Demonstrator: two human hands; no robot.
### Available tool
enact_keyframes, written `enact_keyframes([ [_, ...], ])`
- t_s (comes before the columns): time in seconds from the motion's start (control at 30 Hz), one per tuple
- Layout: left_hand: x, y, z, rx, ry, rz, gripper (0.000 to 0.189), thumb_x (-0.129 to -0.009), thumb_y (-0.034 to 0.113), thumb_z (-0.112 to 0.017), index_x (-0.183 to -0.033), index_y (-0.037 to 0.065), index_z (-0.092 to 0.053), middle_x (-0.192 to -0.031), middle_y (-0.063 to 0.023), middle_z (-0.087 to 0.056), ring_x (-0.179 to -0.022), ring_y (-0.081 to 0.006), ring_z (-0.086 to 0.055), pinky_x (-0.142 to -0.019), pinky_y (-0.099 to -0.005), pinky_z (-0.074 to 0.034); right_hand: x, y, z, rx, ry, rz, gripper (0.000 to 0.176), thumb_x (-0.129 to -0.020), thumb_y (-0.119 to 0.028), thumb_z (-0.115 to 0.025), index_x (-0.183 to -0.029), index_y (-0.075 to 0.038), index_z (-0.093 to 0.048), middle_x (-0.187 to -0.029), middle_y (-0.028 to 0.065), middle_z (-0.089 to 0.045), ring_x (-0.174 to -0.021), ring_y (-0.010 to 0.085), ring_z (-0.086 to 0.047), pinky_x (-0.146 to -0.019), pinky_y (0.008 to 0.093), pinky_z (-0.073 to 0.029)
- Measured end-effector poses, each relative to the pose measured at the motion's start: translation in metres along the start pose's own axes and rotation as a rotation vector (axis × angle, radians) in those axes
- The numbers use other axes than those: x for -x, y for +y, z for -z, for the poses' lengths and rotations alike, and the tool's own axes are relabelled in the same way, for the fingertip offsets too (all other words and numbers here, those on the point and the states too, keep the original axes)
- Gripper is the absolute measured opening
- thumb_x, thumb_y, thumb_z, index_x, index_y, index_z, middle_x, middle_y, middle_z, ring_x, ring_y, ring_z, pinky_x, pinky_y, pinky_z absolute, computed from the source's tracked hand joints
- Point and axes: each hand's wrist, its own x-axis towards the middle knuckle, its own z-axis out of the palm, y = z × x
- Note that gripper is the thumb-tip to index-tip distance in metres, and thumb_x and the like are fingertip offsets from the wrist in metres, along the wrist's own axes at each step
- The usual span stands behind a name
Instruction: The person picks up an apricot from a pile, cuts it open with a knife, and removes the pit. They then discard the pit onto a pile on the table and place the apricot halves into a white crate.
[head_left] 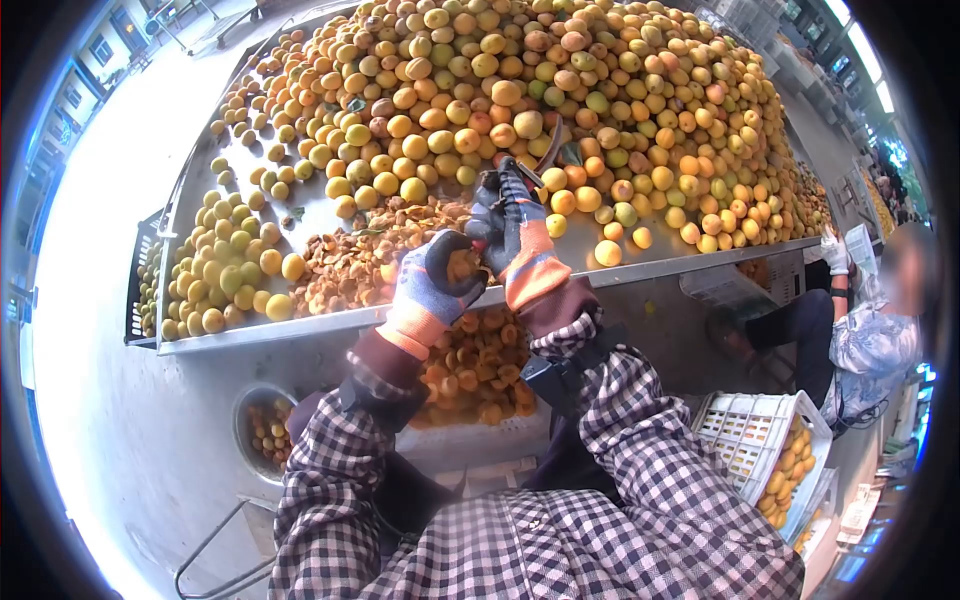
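My left hand (432, 285), in a grey and orange work glove, is closed round an apricot (463, 266) that looks cut open. Beside it, my gloved right hand (520, 228) is wrapped round a knife with a curved blade (551, 150), which points up and away from me. The two hands nearly meet above the table's front edge. Just beyond them lie a heap of brownish pits and scraps (350, 262) and a large pile of whole apricots (460, 110). Below my hands, apricot halves (475, 375) fill a container whose rim is partly hidden by my arms.
The metal table's raised edge (290, 334) runs in front of me. On the floor stand a round basin (262, 435) at left and a white crate (745, 440) of apricots at right. Another person (870, 335) sits to the right, a gloved hand (834, 250) at the table.
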Motion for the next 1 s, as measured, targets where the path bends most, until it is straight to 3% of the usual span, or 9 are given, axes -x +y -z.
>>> enact_keyframes([
  [0.1,0.0,-0.002,0.005,-0.009,-0.067,-0.017,0.039,-0.068,0.014,-0.077,-0.104,0.009,-0.062,-0.093,-0.0137,-0.067,-0.09,-0.034,-0.064,-0.078,-0.0385,-0.051,-0.002,0.005,0.003,-0.008,0.109,-0.025,0.029,-0.094,-0.044,-0.059,-0.084,-0.018,-0.05,-0.059,-0.0043,-0.042,-0.043,0.0095,-0.033,-0.039,0.025,-0.027],
  [0.2,-0.001,-0.006,0.003,-0.049,-0.107,-0.051,0.038,-0.069,0.015,-0.075,-0.105,0.01,-0.062,-0.092,-0.0139,-0.067,-0.087,-0.035,-0.064,-0.075,-0.039,-0.052,-0.006,0.008,0.015,-0.055,0.156,-0.038,0.027,-0.091,-0.038,-0.066,-0.089,-0.014,-0.054,-0.066,-0.0028,-0.047,-0.047,0.0106,-0.04,-0.04,0.0253,-0.034],
  [0.37,-0.004,-0.004,0.004,-0.165,-0.156,-0.112,0.036,-0.073,0.018,-0.073,-0.106,0.013,-0.061,-0.086,-0.0134,-0.065,-0.083,-0.0361,-0.064,-0.071,-0.0414,-0.051,-0.016,0.01,0.026,-0.152,0.137,-0.078,0.025,-0.09,-0.038,-0.067,-0.089,-0.015,-0.056,-0.066,-0.0028,-0.049,-0.048,0.0117,-0.042,-0.041,0.0261,-0.037],
  [0.43,-0.005,-0.002,0.004,-0.206,-0.166,-0.124,0.035,-0.073,0.019,-0.072,-0.106,0.013,-0.061,-0.086,-0.0133,-0.065,-0.082,-0.0362,-0.063,-0.071,-0.0422,-0.051,-0.012,0.008,0.019,-0.083,0.33,-0.062,0.025,-0.09,-0.037,-0.067,-0.088,-0.015,-0.056,-0.065,-0.0027,-0.048,-0.048,0.0115,-0.041,-0.041,0.0257,-0.035],
  [0.8,-0.008,-0.002,0.01,-0.311,-0.227,-0.2,0.032,-0.078,0.021,-0.069,-0.108,0.013,-0.059,-0.083,-0.0137,-0.063,-0.079,-0.0362,-0.062,-0.068,-0.0441,-0.05,-0.021,0.014,0.03,-0.183,0.253,-0.118,0.026,-0.093,-0.037,-0.064,-0.085,-0.015,-0.052,-0.059,-0.0037,-0.039,-0.044,0.0111,-0.036,-0.039,0.0251,-0.032],
  [0.87,-0.008,-0.002,0.01,-0.341,-0.27,-0.171,0.041,-0.073,0.02,-0.074,-0.11,0.01,-0.06,-0.09,-0.0159,-0.064,-0.084,-0.0377,-0.062,-0.07,-0.0423,-0.051,-0.025,0.012,0.031,-0.15,0.263,-0.176,0.024,-0.096,-0.041,-0.055,-0.086,-0.019,-0.051,-0.057,-0.0046,-0.042,-0.038,0.0116,-0.035,-0.035,0.0275,-0.03],
  [1.0,-0.009,-0.006,0.013,-0.372,-0.291,-0.207,0.042,-0.073,0.02,-0.073,-0.111,0.01,-0.059,-0.089,-0.0151,-0.064,-0.083,-0.0366,-0.063,-0.069,-0.0422,-0.051,-0.032,0.017,0.038,-0.198,0.155,-0.214,0.026,-0.097,-0.044,-0.052,-0.084,-0.021,-0.05,-0.056,-0.0053,-0.041,-0.038,0.0125,-0.035,-0.037,0.0275,-0.029],
])
